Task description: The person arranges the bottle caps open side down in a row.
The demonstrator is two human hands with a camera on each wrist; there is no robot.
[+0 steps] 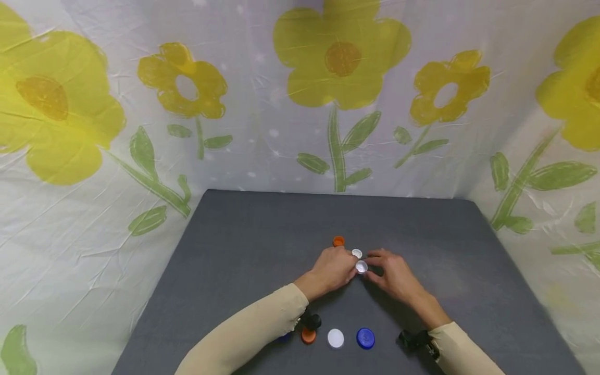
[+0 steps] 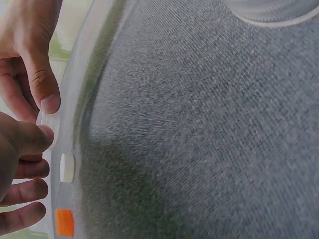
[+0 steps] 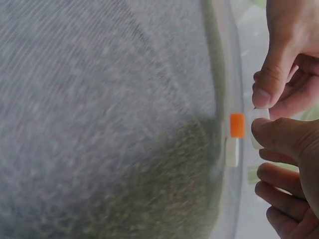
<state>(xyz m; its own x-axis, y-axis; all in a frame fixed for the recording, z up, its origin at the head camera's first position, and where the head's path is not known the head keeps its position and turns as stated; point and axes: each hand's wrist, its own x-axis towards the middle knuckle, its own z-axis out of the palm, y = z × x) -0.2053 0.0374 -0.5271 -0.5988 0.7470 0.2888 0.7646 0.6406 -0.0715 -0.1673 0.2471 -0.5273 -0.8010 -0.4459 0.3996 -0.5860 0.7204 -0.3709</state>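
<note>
My left hand (image 1: 332, 268) and right hand (image 1: 396, 273) meet over the dark table, both at one white bottle cap (image 1: 361, 267), its hollow side toward the head camera. In the right wrist view, the right thumb lies across this cap (image 3: 257, 138) while the left thumb touches its upper edge. Fingers of both hands curl behind it, partly hidden. Just beyond sits a second white cap (image 1: 357, 253), close to the left fingers. An orange cap (image 1: 338, 241) stands farther back, hollow side up.
Near the front, an orange cap (image 1: 308, 335), a white cap (image 1: 335, 338) and a blue cap (image 1: 365, 338) lie in a row. Another blue cap (image 1: 284, 337) is mostly covered by the left sleeve. A flowered curtain (image 1: 253, 156) surrounds the grey table (image 1: 262, 224).
</note>
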